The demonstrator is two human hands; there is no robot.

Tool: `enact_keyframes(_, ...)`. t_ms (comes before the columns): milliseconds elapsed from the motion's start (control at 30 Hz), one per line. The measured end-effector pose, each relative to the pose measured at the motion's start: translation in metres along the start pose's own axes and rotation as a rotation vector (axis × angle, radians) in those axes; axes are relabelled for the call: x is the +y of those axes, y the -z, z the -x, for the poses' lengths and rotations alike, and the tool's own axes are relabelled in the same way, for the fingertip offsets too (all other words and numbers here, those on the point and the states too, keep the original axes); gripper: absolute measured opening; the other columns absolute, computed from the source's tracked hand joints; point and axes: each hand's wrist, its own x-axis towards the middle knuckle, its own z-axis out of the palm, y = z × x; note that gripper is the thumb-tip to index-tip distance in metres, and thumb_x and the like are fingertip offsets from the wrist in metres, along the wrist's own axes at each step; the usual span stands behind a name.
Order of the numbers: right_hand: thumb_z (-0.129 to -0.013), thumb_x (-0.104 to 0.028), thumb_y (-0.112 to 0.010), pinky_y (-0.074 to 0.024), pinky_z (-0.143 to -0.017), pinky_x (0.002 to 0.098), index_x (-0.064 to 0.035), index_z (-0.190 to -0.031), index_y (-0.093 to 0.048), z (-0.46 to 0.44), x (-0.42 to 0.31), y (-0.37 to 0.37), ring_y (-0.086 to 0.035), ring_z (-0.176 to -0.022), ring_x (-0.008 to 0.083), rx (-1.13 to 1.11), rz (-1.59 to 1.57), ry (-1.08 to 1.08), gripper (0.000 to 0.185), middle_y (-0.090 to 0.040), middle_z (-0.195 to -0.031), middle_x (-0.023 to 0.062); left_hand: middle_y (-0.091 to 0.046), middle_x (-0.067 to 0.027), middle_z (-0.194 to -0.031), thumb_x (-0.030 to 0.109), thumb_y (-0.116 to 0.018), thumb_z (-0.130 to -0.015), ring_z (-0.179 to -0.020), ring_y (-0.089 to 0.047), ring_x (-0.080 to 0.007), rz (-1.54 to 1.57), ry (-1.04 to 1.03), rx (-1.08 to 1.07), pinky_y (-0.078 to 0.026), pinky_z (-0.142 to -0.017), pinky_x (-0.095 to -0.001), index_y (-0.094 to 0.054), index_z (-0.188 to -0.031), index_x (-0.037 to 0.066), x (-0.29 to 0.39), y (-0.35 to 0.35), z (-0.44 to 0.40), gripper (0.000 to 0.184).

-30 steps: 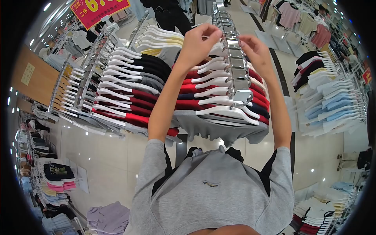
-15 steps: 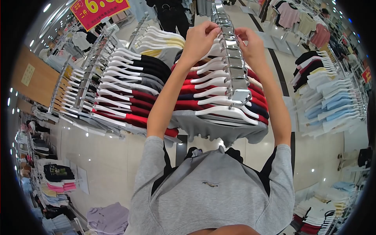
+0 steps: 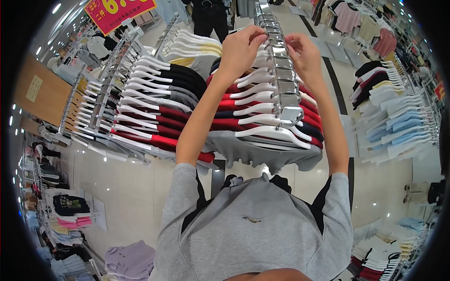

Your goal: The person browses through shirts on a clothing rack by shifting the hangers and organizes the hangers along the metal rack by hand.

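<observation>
My left hand (image 3: 243, 51) is at the left side of a metal rail (image 3: 286, 89), thumb and index finger pinched by the hanger hooks; what they grip is too small to make out. On the rail's other side my right hand (image 3: 302, 55) has its fingers curled close to the hooks, and their tips are partly hidden. Below both hands hang white hangers (image 3: 255, 97) with red, dark and grey garments. A grey garment (image 3: 276, 157) hangs at the near end of the rail.
Another rack (image 3: 101, 100) with black, grey and red clothes stands at the left, under a red sign (image 3: 117, 14). A person in black (image 3: 209, 21) stands beyond the rail. Light blue clothes (image 3: 396, 124) hang at the right, and a purple garment (image 3: 130, 262) lies lower left.
Both hands stay near the hooks, shifting slightly along the rail. The person in black beyond the rail has moved a little to the right.
</observation>
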Motion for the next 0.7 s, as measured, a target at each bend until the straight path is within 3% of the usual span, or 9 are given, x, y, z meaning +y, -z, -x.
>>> enact_keyframes(100,-0.09,-0.007,-0.067,-0.055,-0.074,0.0313,0.0004,-0.106,-0.062,0.001,0.008,0.006,-0.069,-0.082,0.0191,-0.036,0.0,0.042,0.018,-0.069,-0.097,0.0116,-0.072,-0.0125,-0.084,0.02,-0.065,-0.092,-0.076,-0.07,-0.0191,-0.028,-0.03,-0.032,-0.053,-0.07,-0.0292,-0.069,-0.101,0.002,-0.002,0.004,-0.002,0.021)
enact_keyframes(167,-0.097,-0.013,-0.059,-0.0504,-0.089,0.0279,0.0033,-0.116,-0.059,-0.001,0.01,0.012,-0.064,-0.099,0.0156,-0.151,-0.17,-0.169,0.025,-0.067,-0.108,0.01,-0.073,-0.0119,-0.085,0.02,-0.065,-0.091,-0.078,-0.07,-0.0188,-0.038,-0.03,-0.036,-0.052,-0.072,-0.0291,-0.069,-0.101,0.002,-0.004,0.006,-0.005,0.021)
enact_keyframes(267,-0.1,-0.016,-0.056,-0.0476,-0.093,0.0276,0.0032,-0.124,-0.057,-0.012,0.02,0.009,-0.062,-0.104,0.0155,-0.096,-0.135,-0.121,0.031,-0.066,-0.114,0.0102,-0.072,-0.0093,-0.091,0.018,-0.064,-0.092,-0.082,-0.069,-0.0151,0.048,-0.02,0.046,-0.053,-0.077,-0.0287,-0.067,-0.105,-0.001,-0.014,0.003,-0.017,0.023)
enact_keyframes(367,-0.101,-0.014,-0.054,-0.0482,-0.092,0.0273,0.0034,-0.127,-0.054,-0.014,0.02,0.003,-0.062,-0.104,0.016,-0.25,-0.17,-0.134,0.032,-0.065,-0.117,0.0111,-0.072,-0.0128,-0.088,0.02,-0.065,-0.089,-0.082,-0.071,-0.0231,0.163,0.061,-0.027,-0.054,-0.075,-0.033,-0.068,-0.102,0.001,-0.032,-0.006,-0.024,0.022)
enact_keyframes(433,-0.101,-0.014,-0.052,-0.0484,-0.091,0.0269,0.003,-0.129,-0.054,-0.013,0.019,0.001,-0.061,-0.105,0.0146,-0.243,-0.206,-0.134,0.032,-0.064,-0.118,0.0104,-0.072,-0.0129,-0.09,0.017,-0.065,-0.091,-0.081,-0.07,-0.0193,0.186,0.07,-0.05,-0.054,-0.074,-0.0309,-0.068,-0.104,0.0,-0.036,-0.008,-0.025,0.022)
enact_keyframes(500,-0.101,-0.015,-0.052,-0.0487,-0.089,0.0254,0.0028,-0.129,-0.054,-0.013,0.021,0.0,-0.061,-0.103,0.0117,-0.215,-0.257,-0.228,0.032,-0.064,-0.117,0.0085,-0.072,-0.0124,-0.091,0.013,-0.063,-0.094,-0.081,-0.069,-0.016,0.583,0.187,-0.098,-0.055,-0.074,-0.0272,-0.066,-0.106,-0.003,-0.038,-0.01,-0.026,0.021)
enact_keyframes(533,-0.101,-0.015,-0.052,-0.0487,-0.089,0.0254,0.0028,-0.129,-0.054,-0.014,0.024,-0.001,-0.061,-0.103,0.0117,-0.215,-0.258,-0.229,0.032,-0.064,-0.117,0.0085,-0.072,-0.0124,-0.091,0.013,-0.063,-0.094,-0.081,-0.069,-0.016,0.583,0.188,-0.098,-0.055,-0.074,-0.0272,-0.066,-0.106,-0.003,-0.038,-0.009,-0.026,0.021)
enact_keyframes(600,-0.099,-0.018,-0.057,-0.0529,-0.084,0.0293,0.0009,-0.122,-0.06,-0.022,0.033,-0.003,-0.064,-0.097,0.0151,-0.226,-0.617,-0.328,0.03,-0.067,-0.107,0.009,-0.069,-0.0096,-0.098,0.015,-0.065,-0.095,-0.085,-0.066,-0.0135,0.669,0.334,-0.141,-0.055,-0.081,-0.0252,-0.065,-0.11,-0.005,-0.037,-0.01,-0.029,0.026)
enact_keyframes(700,-0.1,-0.019,-0.057,-0.0528,-0.083,0.0274,0.0007,-0.121,-0.059,-0.028,0.042,-0.004,-0.063,-0.095,0.012,-0.265,-0.608,-0.362,0.029,-0.066,-0.107,0.0066,-0.069,-0.0092,-0.099,0.014,-0.066,-0.094,-0.088,-0.065,-0.0131,0.869,0.428,-0.124,-0.055,-0.081,-0.0246,-0.065,-0.11,-0.005,-0.048,-0.018,-0.032,0.025)
